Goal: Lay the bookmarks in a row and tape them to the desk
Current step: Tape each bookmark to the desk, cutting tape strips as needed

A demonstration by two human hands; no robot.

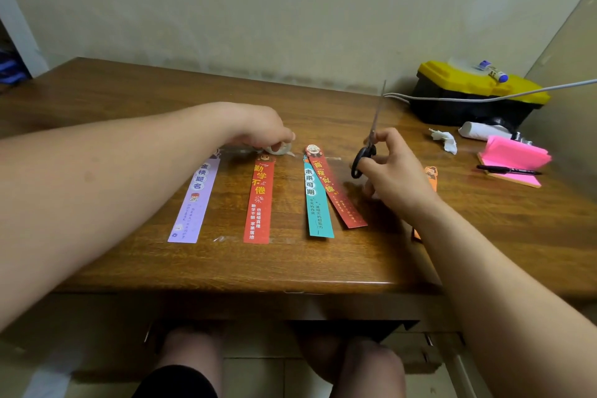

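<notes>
- Left hand (255, 128) at far end of red bookmark (258, 200), fingers pinching tape roll (280, 148).
- Right hand (392, 176) right of it, fingers curled through scissors (367, 152).
- Purple bookmark (193, 200) left of it; teal bookmark (316, 203) right, under dark-red bookmark (337, 192).
- Bare desk (290, 265) nearer, to front edge; toolbox (468, 107) far right.

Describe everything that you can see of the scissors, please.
The scissors have black handle loops, which look like plastic, and thin grey metal blades. The blades seem closed and point up, leaning slightly right, toward the wall. The right hand holds them by the handles, with its fingers curled around the loops. They appear lifted over the wooden desk, just right of the dark red bookmark. Nothing else touches them.
</notes>
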